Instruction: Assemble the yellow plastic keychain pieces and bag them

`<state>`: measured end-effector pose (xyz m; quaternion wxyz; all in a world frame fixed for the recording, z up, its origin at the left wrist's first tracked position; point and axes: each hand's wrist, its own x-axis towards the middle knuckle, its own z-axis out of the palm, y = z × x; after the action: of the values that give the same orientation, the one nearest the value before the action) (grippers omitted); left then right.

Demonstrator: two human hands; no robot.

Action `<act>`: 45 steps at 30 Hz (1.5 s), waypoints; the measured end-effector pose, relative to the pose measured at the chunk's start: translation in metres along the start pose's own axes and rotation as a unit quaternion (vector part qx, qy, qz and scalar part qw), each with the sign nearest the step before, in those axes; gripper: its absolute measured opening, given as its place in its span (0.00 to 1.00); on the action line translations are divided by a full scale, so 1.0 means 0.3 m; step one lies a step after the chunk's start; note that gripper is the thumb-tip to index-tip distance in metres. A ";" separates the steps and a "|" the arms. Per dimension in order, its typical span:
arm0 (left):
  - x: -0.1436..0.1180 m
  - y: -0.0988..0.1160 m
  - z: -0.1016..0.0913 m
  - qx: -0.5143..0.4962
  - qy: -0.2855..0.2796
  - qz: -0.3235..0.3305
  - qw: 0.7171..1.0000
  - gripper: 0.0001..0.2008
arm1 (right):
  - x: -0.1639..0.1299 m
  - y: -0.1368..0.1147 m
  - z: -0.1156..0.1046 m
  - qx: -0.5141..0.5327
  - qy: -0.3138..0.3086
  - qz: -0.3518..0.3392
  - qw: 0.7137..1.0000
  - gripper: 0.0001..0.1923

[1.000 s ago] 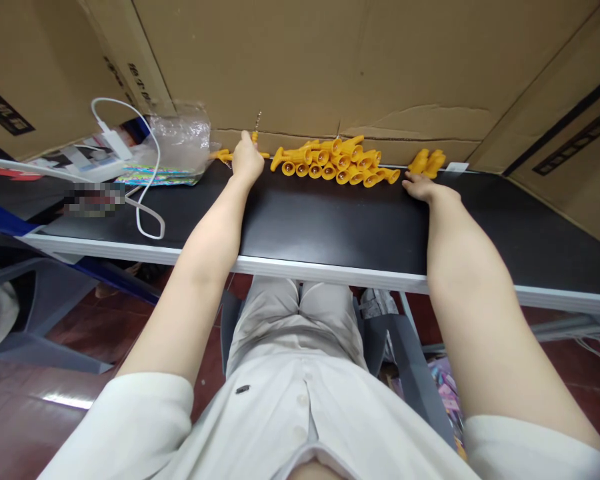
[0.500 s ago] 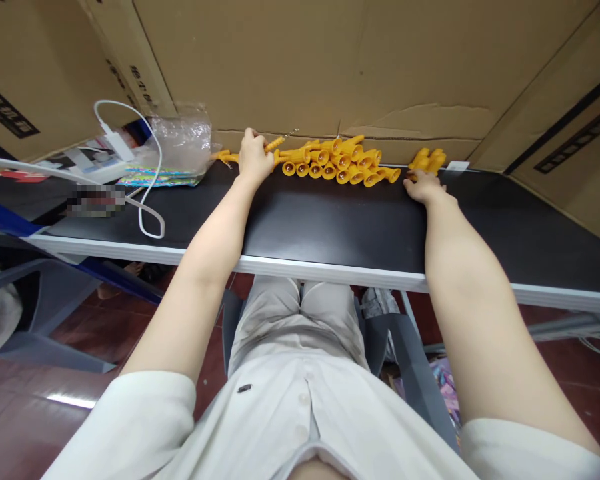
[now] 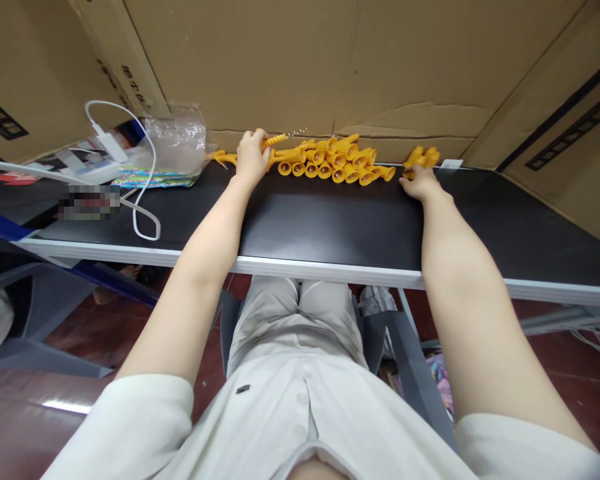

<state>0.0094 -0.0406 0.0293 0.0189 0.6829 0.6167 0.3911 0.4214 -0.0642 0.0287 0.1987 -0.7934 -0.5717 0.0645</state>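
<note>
My left hand point(image 3: 251, 159) is closed over a yellow ribbed stick point(image 3: 275, 140), from whose right end a thin coiled metal spring point(image 3: 297, 133) sticks out. Just right of that hand lies a stacked row of yellow plastic pieces point(image 3: 337, 160), hollow, with round flared mouths facing me and something shiny inside. More yellow parts point(image 3: 219, 157) lie to the left of the hand. Over at the right, my right hand point(image 3: 421, 183) has its fingers bent at the near end of a small yellow cluster point(image 3: 421, 157); the fingertips are partly hidden against it.
A clear plastic bag point(image 3: 176, 137) lies on colourful packets point(image 3: 155, 177) at the left, near a white cable point(image 3: 153, 150). Cardboard point(image 3: 280, 67) walls the back of the black table point(image 3: 330, 227). A small white piece point(image 3: 451, 163) lies right of the cluster.
The whole view has shifted slightly. More of the coiled spring shows at the end of the stick in my left hand. My right hand stays at the yellow cluster.
</note>
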 end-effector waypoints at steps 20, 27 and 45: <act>-0.037 0.033 0.002 0.060 -0.069 0.029 0.995 0.27 | 0.024 -0.059 -0.029 0.074 0.187 -0.113 0.973 0.24; -0.025 0.008 0.029 0.026 -0.057 0.079 0.995 0.24 | 0.043 -0.202 0.002 0.197 0.181 -0.234 0.935 0.22; -0.037 0.019 0.009 0.038 -0.075 0.066 0.994 0.25 | -0.095 -0.342 0.068 0.167 0.032 -0.416 0.893 0.29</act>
<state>0.0163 -0.0503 0.0246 0.0138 0.7496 0.5818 0.3155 0.3147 -0.0585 0.0463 0.3550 -0.4397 -0.8238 0.0448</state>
